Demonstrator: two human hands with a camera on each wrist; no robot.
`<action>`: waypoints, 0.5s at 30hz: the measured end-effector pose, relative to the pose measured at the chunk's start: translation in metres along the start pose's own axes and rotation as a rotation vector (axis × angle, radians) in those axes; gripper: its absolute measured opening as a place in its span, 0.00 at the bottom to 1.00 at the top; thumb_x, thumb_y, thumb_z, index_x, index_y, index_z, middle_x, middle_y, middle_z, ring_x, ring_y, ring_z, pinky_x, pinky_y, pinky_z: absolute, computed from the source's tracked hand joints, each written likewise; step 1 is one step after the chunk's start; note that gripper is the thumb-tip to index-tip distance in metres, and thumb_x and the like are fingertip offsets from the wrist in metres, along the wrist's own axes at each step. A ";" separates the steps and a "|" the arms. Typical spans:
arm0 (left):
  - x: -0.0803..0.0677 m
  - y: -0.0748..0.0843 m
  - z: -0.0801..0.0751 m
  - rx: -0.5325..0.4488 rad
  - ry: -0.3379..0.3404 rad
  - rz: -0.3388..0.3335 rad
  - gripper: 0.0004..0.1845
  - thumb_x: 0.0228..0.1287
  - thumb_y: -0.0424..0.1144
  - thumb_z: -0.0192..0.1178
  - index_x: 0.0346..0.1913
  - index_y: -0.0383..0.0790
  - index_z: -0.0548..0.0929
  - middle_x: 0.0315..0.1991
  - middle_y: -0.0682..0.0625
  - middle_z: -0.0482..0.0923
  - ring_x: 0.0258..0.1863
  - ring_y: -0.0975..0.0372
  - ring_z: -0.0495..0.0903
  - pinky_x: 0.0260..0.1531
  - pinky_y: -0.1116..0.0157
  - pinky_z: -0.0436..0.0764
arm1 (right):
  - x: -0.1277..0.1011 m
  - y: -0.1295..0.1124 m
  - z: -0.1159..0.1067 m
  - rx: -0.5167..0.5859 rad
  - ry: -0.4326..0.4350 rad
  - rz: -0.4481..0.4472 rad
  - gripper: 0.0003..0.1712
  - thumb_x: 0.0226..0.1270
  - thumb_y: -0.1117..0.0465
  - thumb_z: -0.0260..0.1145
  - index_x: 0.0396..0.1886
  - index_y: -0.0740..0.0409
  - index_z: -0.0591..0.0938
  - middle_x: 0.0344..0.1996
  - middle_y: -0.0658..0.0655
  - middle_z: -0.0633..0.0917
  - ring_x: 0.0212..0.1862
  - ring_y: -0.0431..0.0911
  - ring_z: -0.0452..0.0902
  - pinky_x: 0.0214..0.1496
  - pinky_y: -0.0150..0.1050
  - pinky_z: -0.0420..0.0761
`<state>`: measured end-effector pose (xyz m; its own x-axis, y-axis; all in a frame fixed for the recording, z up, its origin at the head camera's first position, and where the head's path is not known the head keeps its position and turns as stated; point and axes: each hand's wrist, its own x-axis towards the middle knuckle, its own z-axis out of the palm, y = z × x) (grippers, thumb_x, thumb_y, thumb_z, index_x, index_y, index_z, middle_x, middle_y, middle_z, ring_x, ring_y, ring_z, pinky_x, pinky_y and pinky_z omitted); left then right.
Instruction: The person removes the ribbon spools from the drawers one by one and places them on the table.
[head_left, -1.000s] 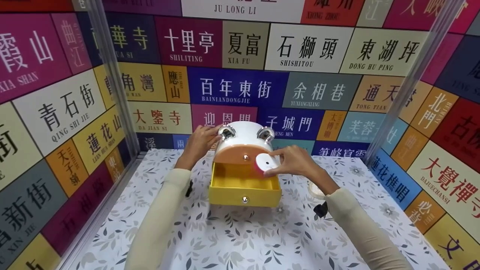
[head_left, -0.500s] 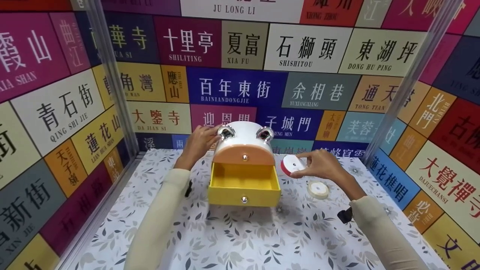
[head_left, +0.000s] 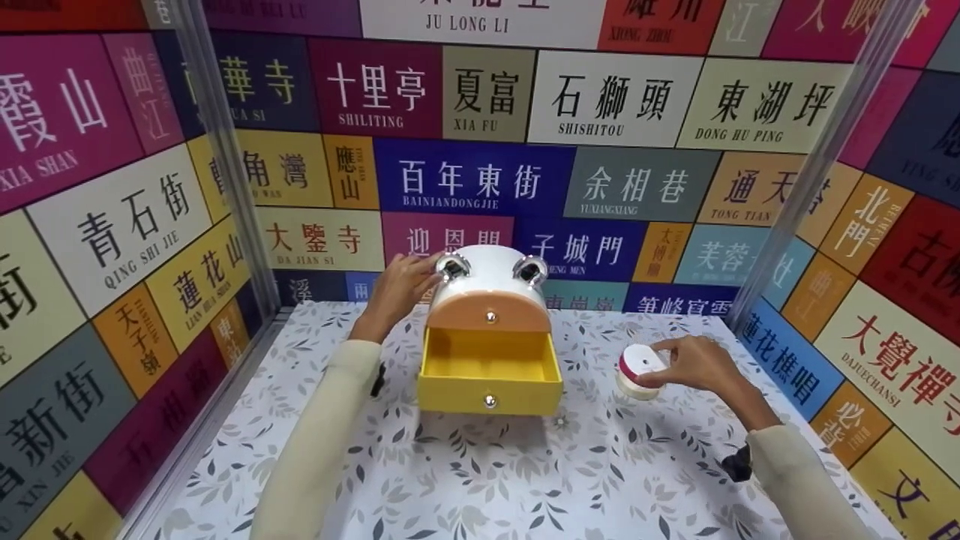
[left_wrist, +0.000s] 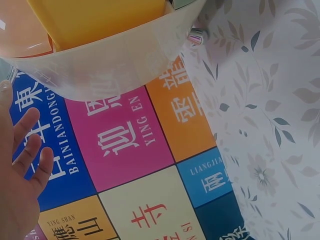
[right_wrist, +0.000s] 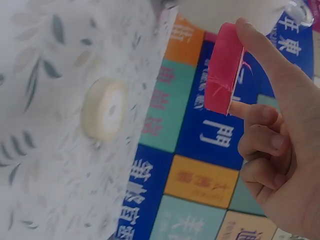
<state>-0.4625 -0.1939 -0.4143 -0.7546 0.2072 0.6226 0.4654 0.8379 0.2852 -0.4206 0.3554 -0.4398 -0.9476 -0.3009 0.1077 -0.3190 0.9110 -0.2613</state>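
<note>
Red ribbon wound on a flat spool (head_left: 640,365) with white card faces sits pinched in the right hand (head_left: 694,365), thumb on one edge and index finger on the other, to the right of the drawer box and just above a second spool. That second spool, cream ribbon (head_left: 632,389) on a round card disc, lies flat on the worktop (head_left: 480,480), directly below the red one in the head view; whether the two touch cannot be told there. The right wrist view shows the red spool (right_wrist: 223,70) edge-on, a thin slab with loose red threads, and the cream spool (right_wrist: 104,109) clearly apart from it on the leaf-printed cloth.

The drawer box (head_left: 489,285) is glossy plastic, with a white domed top, two chrome knobs, a closed orange arched drawer with a small metal stud, and beneath it a yellow drawer (head_left: 489,367) pulled out, its inside bare. The left hand (head_left: 397,289) rests against the box's left upper side near a chrome knob, fingers gently bent. In the left wrist view only part of that hand (left_wrist: 20,180) appears, fingers spread and relaxed, with the box's pale translucent underside (left_wrist: 110,65) seen from below.

Colourful panels with Chinese place names (head_left: 480,176) wall in the worktop.
</note>
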 end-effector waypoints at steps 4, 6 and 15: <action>0.001 0.000 0.000 0.002 -0.005 -0.011 0.27 0.77 0.54 0.58 0.75 0.64 0.73 0.58 0.48 0.84 0.51 0.53 0.76 0.51 0.55 0.82 | -0.006 0.024 0.013 0.009 -0.022 0.026 0.58 0.42 0.24 0.79 0.63 0.61 0.84 0.18 0.50 0.74 0.22 0.44 0.68 0.21 0.39 0.67; 0.001 0.000 -0.001 0.006 -0.007 -0.021 0.27 0.77 0.55 0.58 0.76 0.65 0.72 0.58 0.49 0.84 0.51 0.54 0.76 0.51 0.55 0.82 | -0.009 0.033 0.020 0.019 -0.039 0.056 0.58 0.42 0.24 0.79 0.64 0.62 0.84 0.20 0.51 0.76 0.24 0.45 0.70 0.22 0.39 0.68; 0.001 0.001 0.000 -0.002 -0.004 -0.024 0.26 0.77 0.55 0.58 0.75 0.65 0.73 0.57 0.48 0.84 0.50 0.54 0.76 0.48 0.55 0.82 | -0.018 0.069 0.048 0.042 -0.090 0.147 0.58 0.41 0.27 0.81 0.63 0.64 0.83 0.19 0.50 0.71 0.26 0.46 0.69 0.24 0.39 0.67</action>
<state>-0.4624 -0.1928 -0.4137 -0.7675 0.1892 0.6125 0.4480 0.8418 0.3013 -0.4268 0.4098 -0.5055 -0.9814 -0.1911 -0.0205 -0.1756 0.9351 -0.3077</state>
